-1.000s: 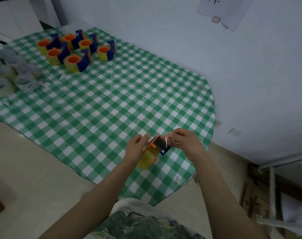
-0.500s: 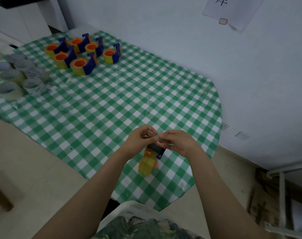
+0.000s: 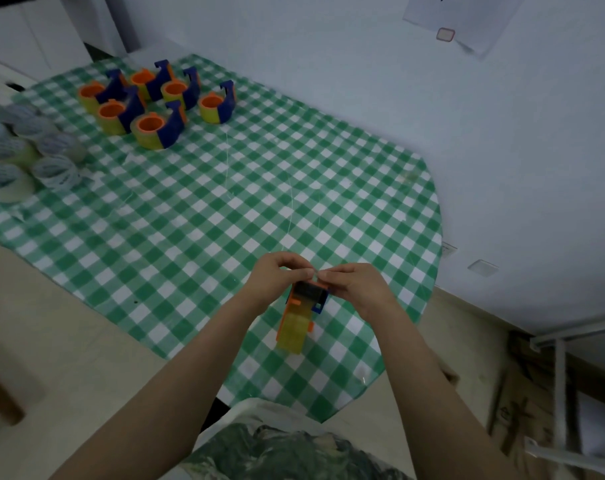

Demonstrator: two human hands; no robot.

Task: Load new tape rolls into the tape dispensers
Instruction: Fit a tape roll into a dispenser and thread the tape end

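Both hands, the left hand [image 3: 277,275] and the right hand [image 3: 354,289], have curled fingers whose tips meet. They pinch the top end of the one dispenser [image 3: 299,317], held above the counter [image 3: 225,220] near its near right edge, with the yellow roll hanging lowest. The tape's loose end is probably being drawn over the cutter. Keep it flat, straight and taut, steadying the frame, so it does not fold onto itself. Far left stand six loaded dispensers [image 3: 151,129]. Nearer and further left lie about seven clear spare rolls [image 3: 57,169], too blurred to count surely.
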